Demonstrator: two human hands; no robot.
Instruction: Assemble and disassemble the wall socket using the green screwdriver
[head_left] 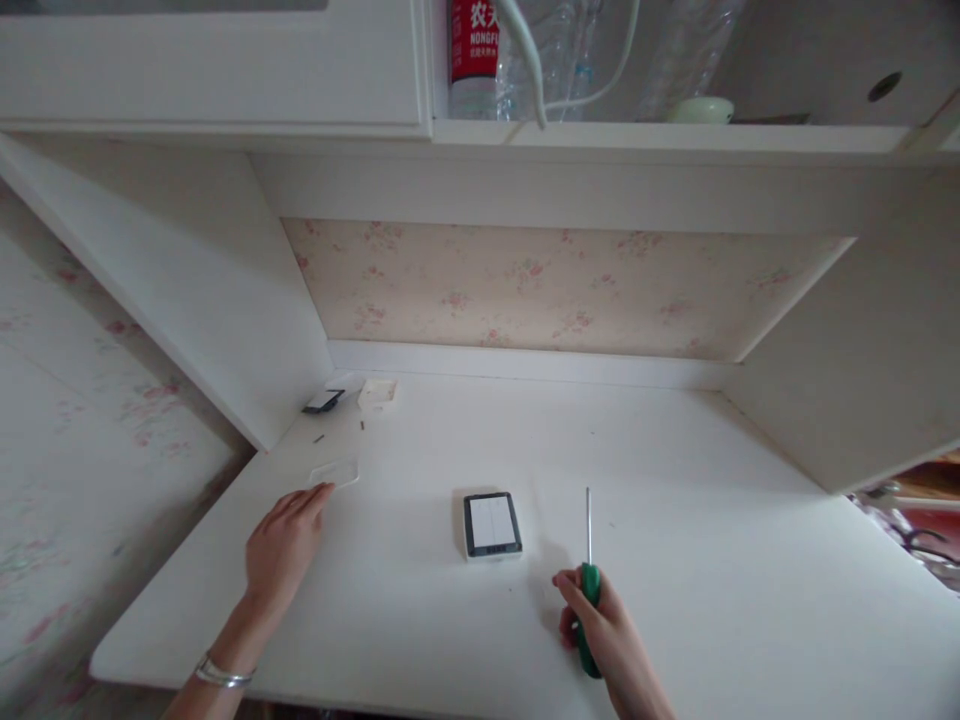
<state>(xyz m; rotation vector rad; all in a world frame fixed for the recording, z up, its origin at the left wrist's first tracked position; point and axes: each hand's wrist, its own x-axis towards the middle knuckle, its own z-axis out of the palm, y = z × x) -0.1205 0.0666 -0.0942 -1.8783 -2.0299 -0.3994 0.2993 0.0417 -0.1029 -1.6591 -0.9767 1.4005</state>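
Observation:
My right hand [600, 625] is wrapped around the green handle of a screwdriver [587, 580], whose metal shaft points away from me. To its left a square device [493, 524] with a white face, dark border and white base lies on the desk. Out on the left, my left hand [289, 545] has its fingers together, with the tips on the near edge of a clear plastic cover [335, 472]. The thumb is hidden beneath that hand.
At the back left corner of the white desk [420, 620] lie a dark-edged panel [324, 401], a white plastic shell [377, 393] and small dark bits [319, 439]. Overhead, a shelf [660, 140] holds plastic bottles and a hanging white cable [529, 55]. Side panels bound the desk.

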